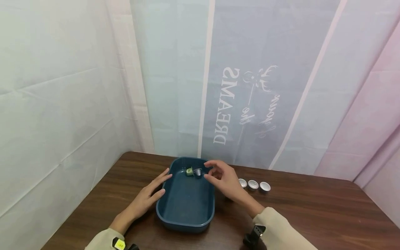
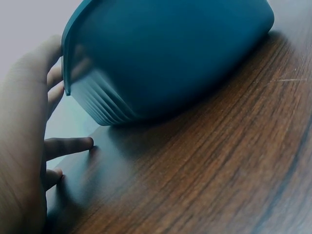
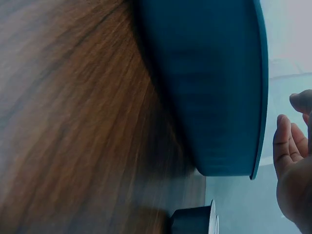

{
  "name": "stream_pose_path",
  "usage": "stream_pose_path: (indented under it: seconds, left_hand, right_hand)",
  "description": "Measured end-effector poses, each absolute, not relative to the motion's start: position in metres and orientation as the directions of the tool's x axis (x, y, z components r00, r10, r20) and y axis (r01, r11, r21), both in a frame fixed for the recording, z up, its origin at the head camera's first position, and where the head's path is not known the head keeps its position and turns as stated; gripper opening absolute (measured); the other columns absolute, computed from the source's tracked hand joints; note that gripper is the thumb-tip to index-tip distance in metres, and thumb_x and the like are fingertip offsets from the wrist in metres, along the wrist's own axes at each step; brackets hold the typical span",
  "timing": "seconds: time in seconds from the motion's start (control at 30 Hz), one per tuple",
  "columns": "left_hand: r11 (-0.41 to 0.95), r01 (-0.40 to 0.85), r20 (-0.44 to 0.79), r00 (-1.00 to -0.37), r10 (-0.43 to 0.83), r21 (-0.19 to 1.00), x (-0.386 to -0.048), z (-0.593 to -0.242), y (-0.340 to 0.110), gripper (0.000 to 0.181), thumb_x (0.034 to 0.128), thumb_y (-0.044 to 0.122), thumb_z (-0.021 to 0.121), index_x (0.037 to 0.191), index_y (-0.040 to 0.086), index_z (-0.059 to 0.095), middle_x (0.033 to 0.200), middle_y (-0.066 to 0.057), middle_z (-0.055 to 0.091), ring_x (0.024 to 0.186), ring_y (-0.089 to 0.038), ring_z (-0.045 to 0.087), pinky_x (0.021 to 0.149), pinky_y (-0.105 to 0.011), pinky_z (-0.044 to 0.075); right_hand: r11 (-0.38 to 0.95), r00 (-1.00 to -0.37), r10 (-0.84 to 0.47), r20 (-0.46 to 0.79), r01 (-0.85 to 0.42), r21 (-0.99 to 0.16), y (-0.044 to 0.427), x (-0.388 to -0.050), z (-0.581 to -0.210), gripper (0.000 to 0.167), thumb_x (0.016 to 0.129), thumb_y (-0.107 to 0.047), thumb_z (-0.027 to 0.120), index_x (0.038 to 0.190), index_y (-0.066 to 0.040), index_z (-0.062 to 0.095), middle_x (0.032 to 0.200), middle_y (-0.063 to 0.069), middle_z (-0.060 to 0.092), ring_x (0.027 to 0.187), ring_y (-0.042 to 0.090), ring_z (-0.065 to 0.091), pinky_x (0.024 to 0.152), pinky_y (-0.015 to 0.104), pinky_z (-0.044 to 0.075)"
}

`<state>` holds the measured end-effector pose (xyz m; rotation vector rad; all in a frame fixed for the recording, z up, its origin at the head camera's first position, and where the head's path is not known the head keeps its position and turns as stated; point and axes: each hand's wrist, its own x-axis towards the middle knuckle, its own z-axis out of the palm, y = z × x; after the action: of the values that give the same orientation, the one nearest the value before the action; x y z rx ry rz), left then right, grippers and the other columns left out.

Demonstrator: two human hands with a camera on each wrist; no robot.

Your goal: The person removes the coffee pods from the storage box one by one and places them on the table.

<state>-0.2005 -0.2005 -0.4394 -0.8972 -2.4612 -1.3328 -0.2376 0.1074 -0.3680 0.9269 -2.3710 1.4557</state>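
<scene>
A deep blue plastic bin [image 1: 185,222] stands on the table. At its far end lie a green coffee capsule [image 1: 189,171] and a dark blue coffee capsule [image 1: 198,172]. My left hand [image 1: 147,198] rests along the bin's left side, fingers extended; in the left wrist view, some fingertips touch its rim and others reach down to the table. Over the far right rim hovers my right hand [image 1: 223,178], thumb and fingers apart with nothing between them. Just right of that hand, coffee capsules with silvery lids [image 1: 253,184] stand in a row, partly hidden by the wrist.
The dark wood table [image 1: 312,208] ends at the back against a hanging printed cloth [image 1: 175,86]. Another pale cloth [image 1: 62,104] hangs on the left. In the right wrist view, a dark capsule [image 3: 191,222] stands beside the bin's outer wall.
</scene>
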Motion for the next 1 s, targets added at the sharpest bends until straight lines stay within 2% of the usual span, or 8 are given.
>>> stream_pose_path:
  seconds: [0.17, 0.4, 0.53, 0.7, 0.87, 1.0]
  left_hand:
    - [0.408, 0.596, 0.443, -0.796, 0.413, 0.692, -0.201, -0.439, -0.200, 0.049, 0.1006, 0.008, 0.046, 0.148, 0.014, 0.038, 0.158, -0.005, 0.019, 0.142, -0.028, 0.021, 0.100, -0.065, 0.028]
    - [0.413, 0.608, 0.453, -0.788, 0.416, 0.678, -0.203, -0.441, -0.200, 0.050, 0.0995, 0.005, 0.047, 0.148, 0.012, 0.037, 0.157, -0.009, 0.020, 0.141, -0.031, 0.023, 0.098, -0.065, 0.030]
    - [0.397, 0.604, 0.451, -0.790, 0.416, 0.691, -0.204, -0.442, -0.200, 0.051, 0.0992, 0.004, 0.047, 0.148, 0.012, 0.037, 0.157, -0.010, 0.020, 0.141, -0.033, 0.022, 0.098, -0.066, 0.029]
    - [0.395, 0.589, 0.435, -0.799, 0.415, 0.705, -0.202, -0.440, -0.200, 0.048, 0.1004, 0.008, 0.047, 0.148, 0.014, 0.038, 0.158, -0.004, 0.019, 0.141, -0.031, 0.022, 0.099, -0.066, 0.027]
    - [0.400, 0.586, 0.434, -0.802, 0.411, 0.705, -0.200, -0.439, -0.200, 0.048, 0.1009, 0.010, 0.046, 0.148, 0.014, 0.038, 0.158, -0.003, 0.019, 0.142, -0.030, 0.021, 0.100, -0.066, 0.027]
    - [0.398, 0.583, 0.432, -0.803, 0.410, 0.708, -0.202, -0.439, -0.200, 0.049, 0.1005, 0.008, 0.047, 0.148, 0.015, 0.037, 0.158, -0.004, 0.019, 0.141, -0.031, 0.021, 0.100, -0.066, 0.027]
  right_hand:
    - [0.334, -0.790, -0.416, 0.450, -0.593, -0.733, 0.099, -0.249, -0.374, 0.035, 0.086, -0.012, 0.073, 0.120, -0.014, 0.062, 0.111, -0.003, 0.061, 0.082, 0.013, 0.062, 0.066, 0.029, 0.053]
    - [0.347, -0.772, -0.454, 0.445, -0.613, -0.709, 0.086, -0.259, -0.376, 0.034, 0.087, -0.012, 0.071, 0.120, -0.009, 0.062, 0.106, -0.004, 0.061, 0.079, 0.010, 0.062, 0.069, 0.028, 0.054]
    - [0.380, -0.785, -0.444, 0.432, -0.602, -0.702, 0.079, -0.265, -0.375, 0.032, 0.087, -0.012, 0.072, 0.118, -0.013, 0.063, 0.102, -0.005, 0.061, 0.078, 0.008, 0.061, 0.069, 0.027, 0.053]
    - [0.422, -0.784, -0.493, 0.377, -0.594, -0.685, 0.071, -0.273, -0.374, 0.034, 0.086, -0.011, 0.072, 0.119, -0.010, 0.063, 0.101, 0.002, 0.062, 0.078, 0.009, 0.062, 0.067, 0.027, 0.052]
    - [0.440, -0.788, -0.547, 0.282, -0.558, -0.704, 0.062, -0.279, -0.372, 0.040, 0.086, -0.007, 0.072, 0.124, -0.006, 0.060, 0.117, 0.012, 0.061, 0.084, 0.013, 0.064, 0.067, 0.029, 0.052]
    - [0.474, -0.805, -0.551, 0.220, -0.519, -0.712, 0.057, -0.284, -0.368, 0.042, 0.084, -0.004, 0.073, 0.124, -0.004, 0.059, 0.122, 0.015, 0.060, 0.087, 0.018, 0.065, 0.068, 0.031, 0.052]
